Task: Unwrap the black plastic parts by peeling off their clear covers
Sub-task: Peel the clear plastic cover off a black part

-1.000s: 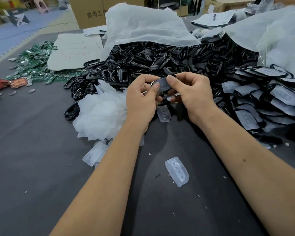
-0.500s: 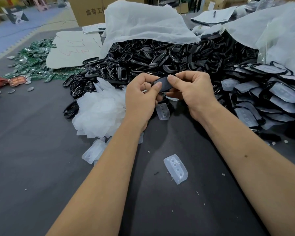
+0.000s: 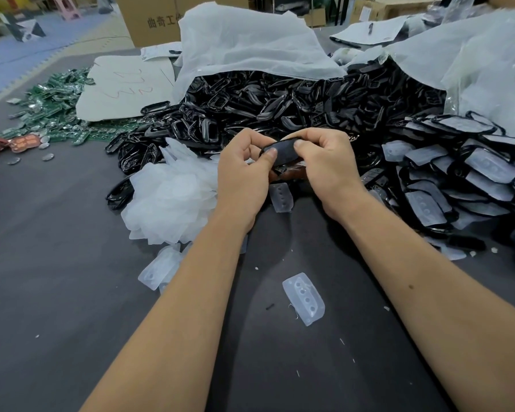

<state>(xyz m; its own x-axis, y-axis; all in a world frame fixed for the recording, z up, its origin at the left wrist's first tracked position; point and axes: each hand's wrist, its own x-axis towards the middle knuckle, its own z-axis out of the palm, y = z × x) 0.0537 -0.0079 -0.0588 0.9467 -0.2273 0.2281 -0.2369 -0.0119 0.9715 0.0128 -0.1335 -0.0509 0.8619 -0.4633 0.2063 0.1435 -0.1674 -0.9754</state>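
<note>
Black part (image 3: 281, 153) sits raised over the grey table (image 3: 57, 292), pinched between both hands in front of the heap of black parts (image 3: 268, 105). Left hand (image 3: 241, 176) clamps its near end, thumb on top; right hand (image 3: 327, 162) curls its fingers round the far end. Whether a cover remains on it I cannot tell. A loose clear cover (image 3: 304, 298) lies on the table between the forearms, a pile of covers (image 3: 173, 197) just left of the left hand, and covered parts (image 3: 473, 173) are stacked at right.

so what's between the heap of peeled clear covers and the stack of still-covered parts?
Head view: both hands, left and right, pinching one black part, clear cover beneath.
</note>
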